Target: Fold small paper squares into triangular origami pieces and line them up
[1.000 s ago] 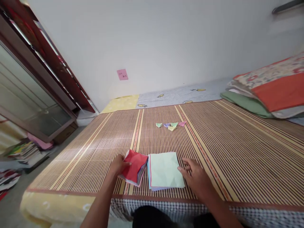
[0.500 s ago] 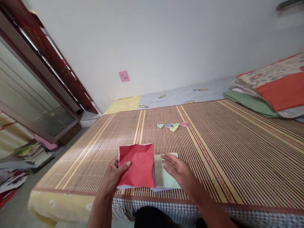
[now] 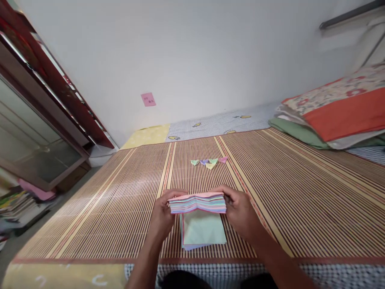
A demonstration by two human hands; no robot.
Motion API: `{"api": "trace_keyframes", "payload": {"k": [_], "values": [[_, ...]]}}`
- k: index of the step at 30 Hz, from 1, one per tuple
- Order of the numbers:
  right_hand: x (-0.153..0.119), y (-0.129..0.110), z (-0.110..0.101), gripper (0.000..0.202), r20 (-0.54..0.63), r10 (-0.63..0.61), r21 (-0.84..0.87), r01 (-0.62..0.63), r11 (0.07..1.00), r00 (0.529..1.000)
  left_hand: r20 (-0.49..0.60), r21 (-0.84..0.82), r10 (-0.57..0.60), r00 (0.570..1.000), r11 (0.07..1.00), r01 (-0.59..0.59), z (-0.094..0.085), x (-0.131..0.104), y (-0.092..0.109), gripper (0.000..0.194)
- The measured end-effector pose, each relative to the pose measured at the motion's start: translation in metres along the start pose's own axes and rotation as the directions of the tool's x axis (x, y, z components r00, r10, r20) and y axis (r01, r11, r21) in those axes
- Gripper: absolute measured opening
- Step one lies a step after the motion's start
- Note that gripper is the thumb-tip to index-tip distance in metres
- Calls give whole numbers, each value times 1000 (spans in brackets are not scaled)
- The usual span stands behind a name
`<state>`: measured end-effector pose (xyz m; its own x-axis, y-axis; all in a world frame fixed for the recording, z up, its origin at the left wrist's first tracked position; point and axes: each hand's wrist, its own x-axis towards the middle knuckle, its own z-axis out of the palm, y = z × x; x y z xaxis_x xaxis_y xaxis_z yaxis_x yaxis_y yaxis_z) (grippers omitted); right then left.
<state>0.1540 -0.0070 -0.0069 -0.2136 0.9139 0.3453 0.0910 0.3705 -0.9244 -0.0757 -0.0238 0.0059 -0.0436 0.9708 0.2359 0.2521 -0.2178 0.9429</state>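
Observation:
Between my two hands is a thick stack of coloured paper [image 3: 197, 203], its layered edges facing me and slightly bowed. My left hand [image 3: 164, 208] grips its left end, and my right hand [image 3: 239, 206] grips its right end, fingers curled behind. Under the held stack, on the striped mat, lies a second pile of paper sheets [image 3: 204, 230], pale green on top with blue and red edges showing below. The upper part of that pile is hidden by the held stack. Farther off lie several small folded paper triangles [image 3: 211, 165] in green, blue, yellow and pink.
A striped bamboo mat [image 3: 126, 208] covers the bed. Folded bedding [image 3: 345, 116] in orange, floral and green is piled at the right. A pink note [image 3: 148, 99] sticks to the wall. Books [image 3: 18, 204] lie low at the left, beside a glass-panelled door [image 3: 33, 140].
The stack has moved right and tipped up, so its layered edges show instead of the red top sheet. My right hand, open before, has taken hold of its right end.

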Motion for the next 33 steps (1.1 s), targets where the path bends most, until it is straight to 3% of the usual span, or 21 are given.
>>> {"api": "trace_keyframes", "payload": {"k": [2,4,6,7,10,12,15,17,19,20,21,23,24,25,26,29,33], "values": [[-4,9,1,17,-47,-82,-18,82,996,995,-51,46,94,994,995,-92,5,-6,-9,12],[-13,27,4,14,-79,-172,-67,167,984,982,-66,180,296,953,943,-281,11,-18,-29,14],[-26,50,6,16,4,-264,-199,260,945,964,5,279,421,907,871,-406,14,-32,-57,20],[-32,63,7,19,75,-278,-250,287,925,958,97,308,448,889,836,-454,14,-38,-72,25],[-47,92,5,36,292,-225,-366,325,872,930,262,301,426,866,817,-493,8,-51,-109,41],[-52,101,3,38,363,-189,-415,340,844,912,350,289,420,837,802,-523,3,-53,-121,55],[-51,102,2,37,391,-171,-454,351,819,904,431,284,407,805,786,-549,-4,-51,-122,71],[-49,98,1,34,391,-170,-471,355,807,905,476,305,368,798,782,-543,-8,-52,-117,70],[-48,93,-1,32,378,-164,-483,345,805,911,480,343,314,819,792,-505,-11,-54,-109,59],[-49,92,-2,33,349,-163,-479,325,815,923,435,368,282,856,812,-454,-13,-55,-105,52],[-49,91,-4,34,296,-156,-465,285,838,942,338,389,248,908,841,-375,-14,-56,-101,44],[-48,93,-6,36,98,-74,-373,105,922,992,2,377,59,998,925,-55,-14,-55,-93,36],[-46,95,-6,37,-10,3,-300,-6,954,1000,-150,307,-91,984,942,134,-13,-53,-91,36],[-45,98,-5,39,-108,99,-214,-120,969,989,-199,284,-160,967,935,213,-10,-50,-89,39],[-42,101,-1,41,-155,172,-161,-196,967,973,-213,270,-198,957,929,252,-5,-47,-89,43],[-38,109,18,46,-164,225,-115,-245,963,960,-210,238,-246,946,926,293,17,-42,-95,50],[-43,113,48,45,-160,216,-111,-235,966,963,-121,218,-195,973,951,218,52,-54,-109,55]]}}
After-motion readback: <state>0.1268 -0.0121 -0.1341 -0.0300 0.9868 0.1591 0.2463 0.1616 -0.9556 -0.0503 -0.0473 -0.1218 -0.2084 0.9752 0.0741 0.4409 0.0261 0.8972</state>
